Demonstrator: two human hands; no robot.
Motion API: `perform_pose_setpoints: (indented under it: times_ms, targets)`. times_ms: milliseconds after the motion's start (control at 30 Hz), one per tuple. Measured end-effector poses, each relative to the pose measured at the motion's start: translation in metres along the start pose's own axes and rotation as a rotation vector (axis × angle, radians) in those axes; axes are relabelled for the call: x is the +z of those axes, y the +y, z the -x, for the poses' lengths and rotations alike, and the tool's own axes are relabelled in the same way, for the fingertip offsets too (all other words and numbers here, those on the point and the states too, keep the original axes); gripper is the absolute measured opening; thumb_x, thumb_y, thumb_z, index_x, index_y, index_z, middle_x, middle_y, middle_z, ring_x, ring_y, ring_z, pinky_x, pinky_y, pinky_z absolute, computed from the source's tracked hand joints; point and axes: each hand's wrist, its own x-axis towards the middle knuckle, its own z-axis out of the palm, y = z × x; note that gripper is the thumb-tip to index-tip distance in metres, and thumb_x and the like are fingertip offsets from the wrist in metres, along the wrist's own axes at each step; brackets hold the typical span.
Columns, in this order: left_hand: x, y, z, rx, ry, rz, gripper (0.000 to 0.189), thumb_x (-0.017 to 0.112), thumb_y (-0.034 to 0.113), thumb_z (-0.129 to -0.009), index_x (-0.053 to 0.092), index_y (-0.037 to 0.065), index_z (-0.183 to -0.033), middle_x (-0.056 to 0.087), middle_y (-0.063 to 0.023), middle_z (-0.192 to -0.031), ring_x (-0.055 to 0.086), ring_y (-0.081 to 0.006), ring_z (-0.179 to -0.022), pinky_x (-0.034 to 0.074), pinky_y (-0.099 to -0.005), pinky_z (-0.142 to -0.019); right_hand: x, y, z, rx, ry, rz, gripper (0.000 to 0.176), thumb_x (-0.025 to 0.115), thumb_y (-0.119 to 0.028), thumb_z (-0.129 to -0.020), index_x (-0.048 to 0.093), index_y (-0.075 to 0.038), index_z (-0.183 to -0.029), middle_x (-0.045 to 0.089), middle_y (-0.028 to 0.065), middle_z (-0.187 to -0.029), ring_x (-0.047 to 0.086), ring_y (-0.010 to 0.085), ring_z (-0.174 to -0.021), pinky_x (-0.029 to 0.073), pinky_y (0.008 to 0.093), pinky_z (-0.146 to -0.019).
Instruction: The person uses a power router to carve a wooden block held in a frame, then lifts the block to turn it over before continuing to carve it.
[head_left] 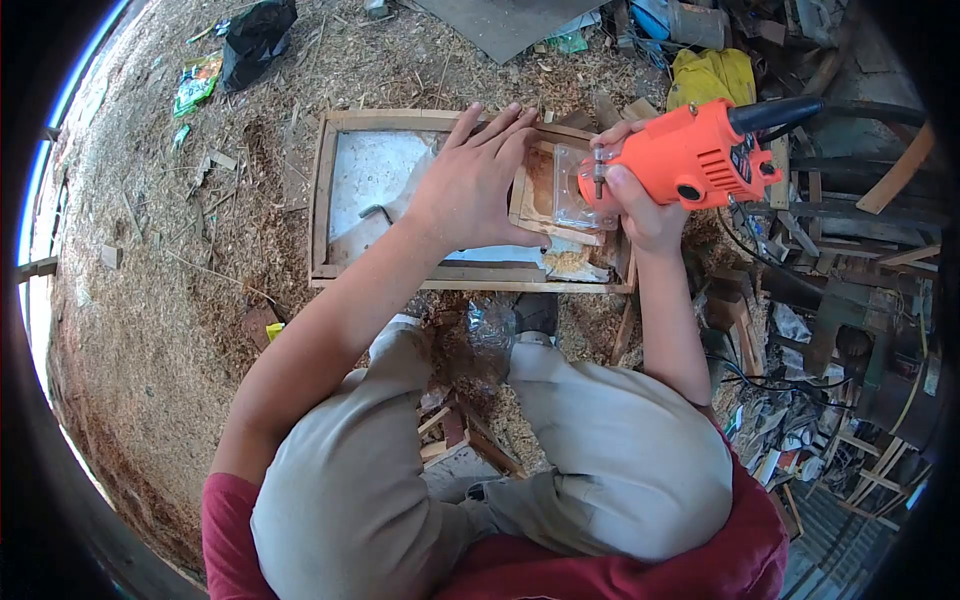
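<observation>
Head camera, looking down past a seated person's bent knees: a shallow wood-rimmed tray (450, 284) sits crosswise in front of the feet, on ground (170, 300) strewn with shavings.

Inside the tray, a whitish panel (375, 165) forms the floor. A small hex key (376, 212) lies on it, left of centre. Toward the right end is a pale wooden piece (532, 200) with a recessed middle, and below it, by the near right corner, some sawdust (572, 262).

The left hand (480, 185) is spread wide, fingers fanned toward the far rim, thumb reaching to the near left corner of the wooden piece. The right hand's (640, 205) grip is closed around the lower end of an orange power tool (680, 160), which is tilted out over the tray's right rim. Its clear base plate (575, 190) covers the right part of the wooden piece.

The most open stretch of panel runs from the left rim to the left wrist, with the hex key within it. On the right, the tool and right hand crowd the rim.

Beyond the tray, a black plastic bag (258, 42) and a green packet (197, 84) lie far left; yellow material (712, 78) lies far right.
</observation>
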Motion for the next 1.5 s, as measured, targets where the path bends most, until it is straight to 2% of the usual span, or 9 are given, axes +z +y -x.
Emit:
perform_pose_setpoints:
  times_ms: [533,633,733,833,933,1100,1200,1500]
  targets:
    - [-0.001,0.000,0.000,-0.006,0.007,0.027,0.111,0.085,0.071,-0.065,0.051,-0.002,-0.142,0.044,-0.0147,-0.164,0.032,-0.0294,-0.158,0.017,-0.0512,-0.132,-0.004,-0.004,-0.002,0.010,0.001,0.054,0.033,0.074,-0.001,-0.084,0.061,0.001,-0.114,0.069,0.0114,-0.108,0.069,0.0184,-0.095,0.058,0.0346,-0.083]
    - [0.000,0.000,0.000,-0.014,-0.003,0.030,0.111,0.085,0.070,-0.065,0.051,-0.002,-0.142,0.044,-0.0149,-0.164,0.032,-0.0292,-0.158,0.017,-0.0511,-0.132,-0.009,0.002,-0.003,-0.045,-0.023,0.074,0.033,0.074,-0.001,-0.084,0.061,0.001,-0.114,0.068,0.0110,-0.108,0.069,0.0182,-0.095,0.058,0.0343,-0.083]
    - [0.000,0.000,0.000,-0.015,0.001,0.026,0.112,0.084,0.071,-0.065,0.050,-0.002,-0.143,0.044,-0.0150,-0.164,0.032,-0.0290,-0.157,0.017,-0.0509,-0.132,-0.010,0.001,0.005,0.044,-0.008,0.001,0.041,0.074,0.000,-0.084,0.057,0.001,-0.122,0.067,0.0129,-0.111,0.068,0.0204,-0.099,0.058,0.0367,-0.085]
    - [-0.001,0.000,0.000,-0.011,0.000,0.026,0.115,0.084,0.072,-0.065,0.049,-0.001,-0.146,0.044,-0.0147,-0.163,0.032,-0.0289,-0.157,0.017,-0.0508,-0.132,-0.011,-0.001,0.011,-0.008,0.014,-0.085,0.051,0.072,0.001,-0.084,0.051,-0.001,-0.131,0.066,0.0154,-0.115,0.067,0.0245,-0.105,0.058,0.0421,-0.091]
    - [0.000,0.000,0.001,-0.012,0.002,0.003,0.118,0.083,0.073,-0.066,0.047,-0.001,-0.149,0.045,-0.0144,-0.163,0.033,-0.0288,-0.157,0.017,-0.0508,-0.132,-0.017,-0.015,0.014,0.030,0.048,-0.185,0.058,0.070,0.002,-0.084,0.045,-0.003,-0.137,0.064,0.0173,-0.116,0.066,0.0283,-0.109,0.056,0.0471,-0.097]
    - [0.002,-0.001,0.001,-0.006,0.015,0.022,0.119,0.084,0.073,-0.065,0.046,-0.001,-0.151,0.045,-0.0143,-0.163,0.033,-0.0286,-0.157,0.018,-0.0508,-0.132,-0.044,-0.022,0.007,-0.029,0.207,-0.245,0.045,0.067,-0.007,-0.086,0.053,-0.002,-0.128,0.065,0.0181,-0.112,0.068,0.0326,-0.104,0.058,0.0504,-0.094]
    - [0.003,-0.001,0.002,-0.005,0.026,0.023,0.119,0.085,0.071,-0.065,0.046,-0.001,-0.151,0.045,-0.0143,-0.163,0.033,-0.0284,-0.157,0.018,-0.0508,-0.132,-0.053,-0.020,0.005,-0.015,0.241,-0.250,0.045,0.067,-0.007,-0.085,0.054,-0.002,-0.127,0.066,0.0182,-0.112,0.069,0.0332,-0.100,0.058,0.0503,-0.092]
    - [0.004,-0.003,0.002,0.009,0.044,0.026,0.117,0.085,0.070,-0.064,0.048,-0.002,-0.148,0.047,-0.0154,-0.161,0.036,-0.0298,-0.155,0.020,-0.0513,-0.131,-0.027,-0.011,0.007,0.006,0.156,-0.284,0.049,0.070,-0.007,-0.084,0.052,-0.002,-0.129,0.065,0.0177,-0.111,0.069,0.0330,-0.104,0.058,0.0492,-0.094]
